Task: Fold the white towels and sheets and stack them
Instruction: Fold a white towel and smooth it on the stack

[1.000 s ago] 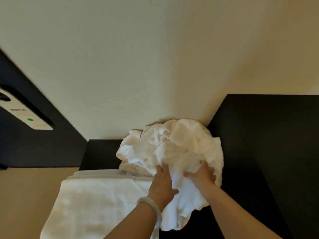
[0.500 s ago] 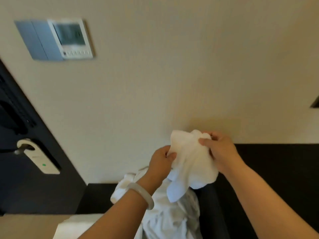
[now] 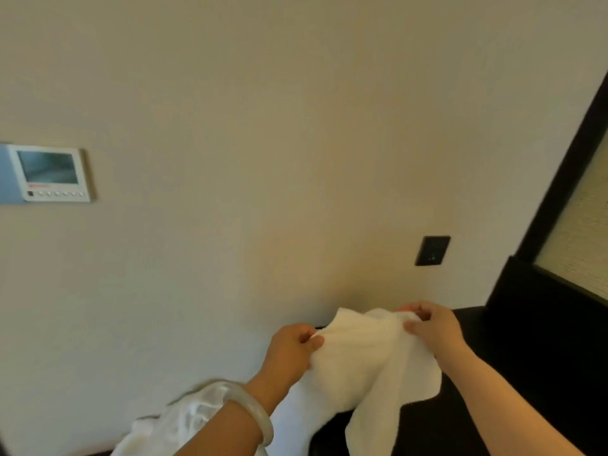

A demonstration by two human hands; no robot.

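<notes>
**Clerk:** Item one, white towel point(image 3: 368, 360). Location?

**Checker:** Held in the air in front of the cream wall point(image 3: 263, 143), above the dark surface point(image 3: 543, 357). Its top edge spans both hands. The rest hangs limp, one flap trailing toward the bottom of the frame.

**Clerk:** Left hand point(image 3: 291, 348)?

**Checker:** Fingers curled, thumb pressed against them, pinching the towel's left edge. There is a pale bangle point(image 3: 260, 419) on that wrist.

**Clerk:** Right hand point(image 3: 431, 327)?

**Checker:** Thumb and fingertips pinch the upper right corner. The fingers are bunched, not spread.

**Clerk:** Item two?

**Checker:** Crumpled white linen point(image 3: 177, 422), heaped low at left behind the left forearm, unfolded. I cannot tell whether it touches the held towel, because the arm covers the join.

**Clerk:** Fixtures?

**Checker:** Control panel with screen point(image 3: 52, 174) on the wall at left. Dark switch plate point(image 3: 432, 250) at right, near a dark frame point(image 3: 559, 199).

**Clerk:** Step in hand?

**Checker:** By my reading, one towel is being opened out to find its edges, with no fold made in it. No finished stack is in view.

**Clerk:** Next move calls for?

**Checker:** Probably both pinches sliding out to the true corners and drawing the top edge taut so the cloth hangs square. Then the corners are brought together, or the towel is laid flat on the dark surface. The trailing flap should clear the heap first.
</notes>
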